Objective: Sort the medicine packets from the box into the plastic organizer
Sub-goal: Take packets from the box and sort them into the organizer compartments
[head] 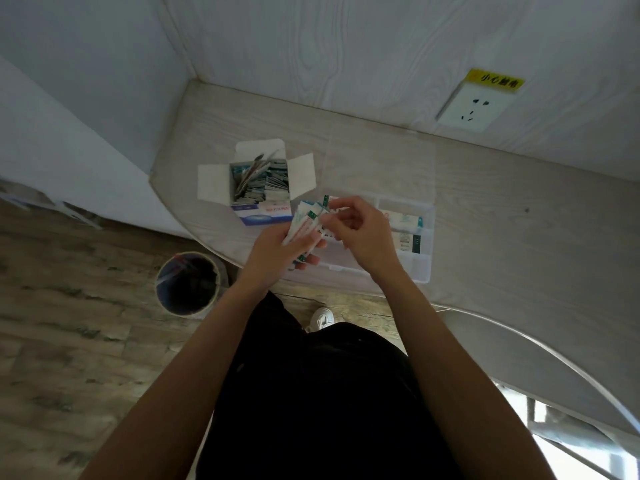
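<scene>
Yellow label (pixel 494 79) above socket (pixel 473 106): unreadable characters.

A plain indoor room, home or office unclear: pale wood-grain counter (pixel 485 216) meeting panelled wall, labelled wall socket (pixel 473 105) sitting at one o'clock, waste bin (pixel 188 284) standing at nine.

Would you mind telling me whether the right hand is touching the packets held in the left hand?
Touching. The head view shows the right hand's fingertips pinching the top of the packets fanned in the left hand.

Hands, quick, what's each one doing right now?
Left hand: grips a fanned stack of packets.
Right hand: pinches one packet at the stack's top.
</scene>
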### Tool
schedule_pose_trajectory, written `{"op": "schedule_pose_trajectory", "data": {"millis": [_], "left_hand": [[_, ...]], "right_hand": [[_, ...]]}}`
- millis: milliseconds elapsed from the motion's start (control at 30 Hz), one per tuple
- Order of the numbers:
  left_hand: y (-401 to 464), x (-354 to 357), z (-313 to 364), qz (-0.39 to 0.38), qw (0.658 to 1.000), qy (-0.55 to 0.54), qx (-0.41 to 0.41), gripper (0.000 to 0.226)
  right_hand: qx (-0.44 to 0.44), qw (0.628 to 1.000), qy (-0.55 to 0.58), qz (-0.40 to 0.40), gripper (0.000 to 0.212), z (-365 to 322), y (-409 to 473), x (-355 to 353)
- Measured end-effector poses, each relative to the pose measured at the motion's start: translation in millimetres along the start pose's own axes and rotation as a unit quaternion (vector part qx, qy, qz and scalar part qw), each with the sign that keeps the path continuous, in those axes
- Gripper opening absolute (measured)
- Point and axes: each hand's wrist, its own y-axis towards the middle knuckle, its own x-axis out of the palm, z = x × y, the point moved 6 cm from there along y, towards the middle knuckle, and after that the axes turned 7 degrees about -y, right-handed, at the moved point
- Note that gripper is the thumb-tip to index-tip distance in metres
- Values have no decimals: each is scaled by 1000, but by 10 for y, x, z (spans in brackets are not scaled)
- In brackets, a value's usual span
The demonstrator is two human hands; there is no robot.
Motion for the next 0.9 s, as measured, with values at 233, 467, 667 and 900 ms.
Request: {"op": "schedule_pose_trajectory", "data": {"millis": [233, 467, 667, 900], "left_hand": [[0, 85, 0, -10, 997, -66, -27, 20], [67, 9, -5, 50, 999, 4, 19, 10], [59, -35, -39, 69, 997, -43, 18, 10], [56, -268, -153, 103, 994, -10, 29, 14]], "right_hand": [[31, 995, 93, -15, 26, 40, -57, -24], [52, 993, 102, -6, 23, 51, -110, -19], [43, 994, 89, 36, 20, 68, -101, -201], [62, 993, 38, 88, 9, 298, 16, -569]]}}
